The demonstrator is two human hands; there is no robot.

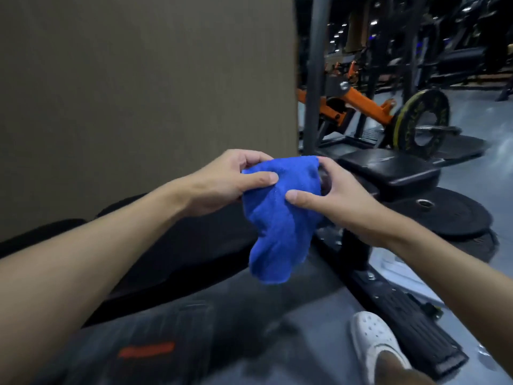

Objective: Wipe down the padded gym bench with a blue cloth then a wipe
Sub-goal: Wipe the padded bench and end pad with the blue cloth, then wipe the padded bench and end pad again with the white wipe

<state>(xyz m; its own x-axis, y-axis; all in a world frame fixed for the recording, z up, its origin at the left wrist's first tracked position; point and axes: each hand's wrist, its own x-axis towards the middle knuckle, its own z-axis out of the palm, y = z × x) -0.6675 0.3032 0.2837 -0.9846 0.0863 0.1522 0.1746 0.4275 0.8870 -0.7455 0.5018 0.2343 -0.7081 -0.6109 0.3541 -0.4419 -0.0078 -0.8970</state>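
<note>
A blue cloth (277,218) hangs in mid-air at the centre of the head view, bunched and drooping. My left hand (222,184) grips its upper left part, thumb on the front. My right hand (333,195) pinches its right side with thumb and fingers. Below and left of the cloth lies the long black padded bench (177,251). A smaller black pad (388,168) sits behind my right hand. No wipe is visible.
A brown wall panel (138,93) fills the upper left. An orange-armed machine (361,104) with a yellow-edged weight plate (422,123) stands at right. Black plates (449,215) lie on the floor. A black foot plate (402,315) and my white shoe (374,345) are lower right.
</note>
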